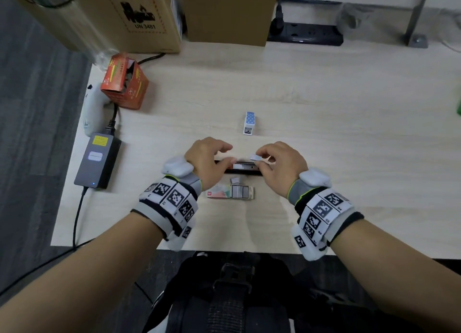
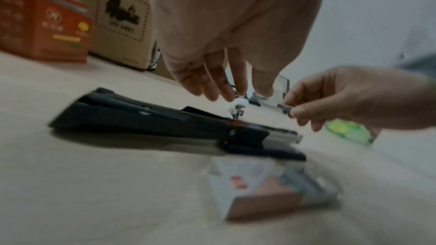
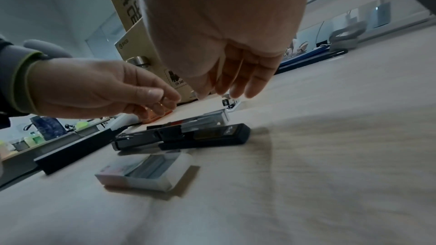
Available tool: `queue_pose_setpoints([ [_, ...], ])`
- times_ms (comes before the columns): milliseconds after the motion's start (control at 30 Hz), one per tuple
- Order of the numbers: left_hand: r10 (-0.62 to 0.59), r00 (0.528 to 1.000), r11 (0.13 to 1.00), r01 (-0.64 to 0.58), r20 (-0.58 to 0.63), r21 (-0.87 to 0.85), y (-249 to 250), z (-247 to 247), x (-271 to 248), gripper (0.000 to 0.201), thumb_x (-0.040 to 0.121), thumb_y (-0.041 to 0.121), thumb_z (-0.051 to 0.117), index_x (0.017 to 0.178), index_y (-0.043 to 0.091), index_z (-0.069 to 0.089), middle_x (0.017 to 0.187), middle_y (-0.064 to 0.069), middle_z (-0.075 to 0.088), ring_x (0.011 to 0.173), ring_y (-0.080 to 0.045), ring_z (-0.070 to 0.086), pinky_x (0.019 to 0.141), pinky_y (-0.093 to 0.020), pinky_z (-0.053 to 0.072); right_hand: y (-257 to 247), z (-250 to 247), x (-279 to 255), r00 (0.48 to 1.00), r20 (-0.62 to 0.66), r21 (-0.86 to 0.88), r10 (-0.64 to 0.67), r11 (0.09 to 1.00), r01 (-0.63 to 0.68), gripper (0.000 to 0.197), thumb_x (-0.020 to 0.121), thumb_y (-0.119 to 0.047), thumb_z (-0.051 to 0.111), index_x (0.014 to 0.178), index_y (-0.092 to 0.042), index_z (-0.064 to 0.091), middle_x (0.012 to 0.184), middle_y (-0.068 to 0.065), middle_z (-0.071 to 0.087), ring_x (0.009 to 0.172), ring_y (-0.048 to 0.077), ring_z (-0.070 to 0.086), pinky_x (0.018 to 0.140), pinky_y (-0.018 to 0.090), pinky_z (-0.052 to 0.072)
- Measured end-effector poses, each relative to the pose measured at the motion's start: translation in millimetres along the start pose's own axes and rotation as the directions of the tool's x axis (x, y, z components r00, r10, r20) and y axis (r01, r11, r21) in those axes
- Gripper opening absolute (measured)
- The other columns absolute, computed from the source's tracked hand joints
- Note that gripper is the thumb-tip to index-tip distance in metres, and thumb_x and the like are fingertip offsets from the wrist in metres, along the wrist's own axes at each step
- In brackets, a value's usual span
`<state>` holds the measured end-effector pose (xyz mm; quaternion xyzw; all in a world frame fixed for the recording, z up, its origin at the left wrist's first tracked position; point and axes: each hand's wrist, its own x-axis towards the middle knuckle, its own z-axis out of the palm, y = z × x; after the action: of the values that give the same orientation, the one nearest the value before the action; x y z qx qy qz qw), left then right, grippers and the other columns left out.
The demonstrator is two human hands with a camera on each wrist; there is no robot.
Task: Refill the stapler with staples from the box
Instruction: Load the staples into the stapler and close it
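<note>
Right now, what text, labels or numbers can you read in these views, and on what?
"UN 3481": printed hazard mark on the brown cardboard box at the table's back.
"PICO": logo on the side of a cardboard box, right wrist view.
Orange carton, yellow label on the grey power adapter, pink-and-white staple box: print too small or blurred.

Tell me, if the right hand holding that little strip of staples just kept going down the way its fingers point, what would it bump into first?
Most likely the open black stapler lying right under the right hand and its staple strip. Depth is hard to judge.
</note>
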<state>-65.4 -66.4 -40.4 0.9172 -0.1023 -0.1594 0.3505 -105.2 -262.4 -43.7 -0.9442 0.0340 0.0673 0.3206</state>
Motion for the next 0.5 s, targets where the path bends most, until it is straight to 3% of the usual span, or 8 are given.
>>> queue_pose_setpoints([
  [67, 0.055, 0.998, 0.983, -0.061, 0.04, 0.172, -13.1, 3.1, -0.5, 0.038, 0.077, 0.041, 0.069, 0.112, 0.027, 0.063, 0.112, 0.0, 0.064, 0.101, -0.023, 0.056, 0.088, -0.039, 0.046, 4.8, 3.8, 1.0, 1.0, 0.02, -0.036, 0.009, 0.999, -0.008, 0.01, 0.082, -0.021, 0.066, 0.091, -0.023, 0.067, 0.092, 0.0, 0.062, 0.088, 0.021, 0.057, 0.071, 0.028, 0.042],
  [167, 0.031, 0.988, 0.951, -0.077, 0.154, 0.298, -21.6, 8.3, 2.4, 0.044, 0.077, 0.046, 0.065, 0.117, 0.031, 0.057, 0.117, 0.004, 0.06, 0.106, -0.022, 0.053, 0.093, -0.041, 0.041, 3.8, 11.1, 0.9, 0.998, 0.058, -0.074, 0.022, 0.997, -0.018, 0.013, 0.082, -0.022, 0.067, 0.094, -0.022, 0.069, 0.098, 0.002, 0.063, 0.096, 0.024, 0.054, 0.075, 0.032, 0.044],
  [333, 0.047, 0.983, 0.966, -0.09, 0.177, 0.242, -18.6, 7.9, 5.9, 0.027, 0.081, 0.038, 0.062, 0.107, 0.031, 0.063, 0.103, 0.004, 0.064, 0.095, -0.022, 0.055, 0.087, -0.038, 0.041, 2.2, 16.0, 2.6, 0.993, 0.114, -0.068, 0.005, 0.998, 0.002, 0.014, 0.081, -0.022, 0.068, 0.095, -0.023, 0.071, 0.095, 0.001, 0.063, 0.093, 0.023, 0.056, 0.075, 0.03, 0.043],
  [500, 0.059, 0.985, 0.982, -0.087, 0.163, 0.169, -18.2, 8.9, 4.4, 0.023, 0.08, 0.032, 0.065, 0.102, 0.028, 0.067, 0.097, 0.0, 0.066, 0.091, -0.023, 0.056, 0.082, -0.041, 0.045, 2.2, 17.1, 3.8, 0.992, 0.126, -0.066, 0.021, 0.998, -0.013, 0.017, 0.081, -0.021, 0.068, 0.098, -0.021, 0.072, 0.096, 0.002, 0.063, 0.094, 0.024, 0.057, 0.076, 0.027, 0.041],
])
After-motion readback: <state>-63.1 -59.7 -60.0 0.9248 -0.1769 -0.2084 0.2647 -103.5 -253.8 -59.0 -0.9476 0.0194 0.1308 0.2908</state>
